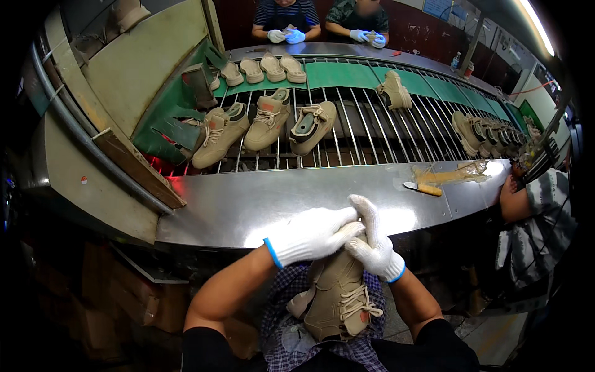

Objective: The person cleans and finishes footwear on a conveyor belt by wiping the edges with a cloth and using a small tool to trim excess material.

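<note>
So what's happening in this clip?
A person in white gloves holds a tan sneaker on their lap, left hand and right hand both gripping its upper end. Ahead, more tan sneakers lie on a barred conveyor. A yellow-handled tool rests on the steel ledge. Two gloved workers stand opposite.

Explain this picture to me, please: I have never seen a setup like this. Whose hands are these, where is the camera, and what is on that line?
The camera sits on a person's head, looking down. Their left hand and right hand, both in white gloves, grip a tan sneaker over their lap. Ahead is a shiny metal ledge with a yellow-handled tool on it. Beyond runs a conveyor of metal rods carrying more tan shoes. Two other people work at the far side, and another person's arm shows on the right.
</note>
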### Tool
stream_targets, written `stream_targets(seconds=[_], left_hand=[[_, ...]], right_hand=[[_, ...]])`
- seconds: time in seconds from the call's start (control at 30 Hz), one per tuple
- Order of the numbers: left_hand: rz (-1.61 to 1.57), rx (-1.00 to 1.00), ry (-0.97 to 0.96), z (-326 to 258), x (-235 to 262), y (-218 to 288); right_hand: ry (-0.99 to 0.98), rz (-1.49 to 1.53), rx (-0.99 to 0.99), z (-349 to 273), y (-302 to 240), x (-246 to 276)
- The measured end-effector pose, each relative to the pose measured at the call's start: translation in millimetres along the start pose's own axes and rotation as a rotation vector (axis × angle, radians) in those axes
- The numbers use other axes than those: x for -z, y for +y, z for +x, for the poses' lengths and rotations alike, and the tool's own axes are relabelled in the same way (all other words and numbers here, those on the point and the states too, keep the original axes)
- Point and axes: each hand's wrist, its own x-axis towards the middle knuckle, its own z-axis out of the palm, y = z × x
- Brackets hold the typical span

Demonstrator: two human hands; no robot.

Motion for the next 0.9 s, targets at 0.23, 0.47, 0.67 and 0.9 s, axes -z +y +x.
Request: stream_targets(seconds=[0.23, 0.47, 0.67, 0.9], left_hand=[[-0.581, 0.118, -0.068, -2, -15, -40], [-0.657, 0.246, 0.19, 29, -89, -59], [-0.571, 0.291, 0.273, 16, -99, -26], [-0.695, 0.147, 0.059, 51, -182, -15]], right_hand=[[0.188, 0.445, -0.408, -46, -6, 18], [0.538, 0.271, 0.343, -15, -88, 28], [-0.049, 0.954, -0.133, -99, -31, 79], [-0.477, 0.102, -0.531, -240, 64, 13]])
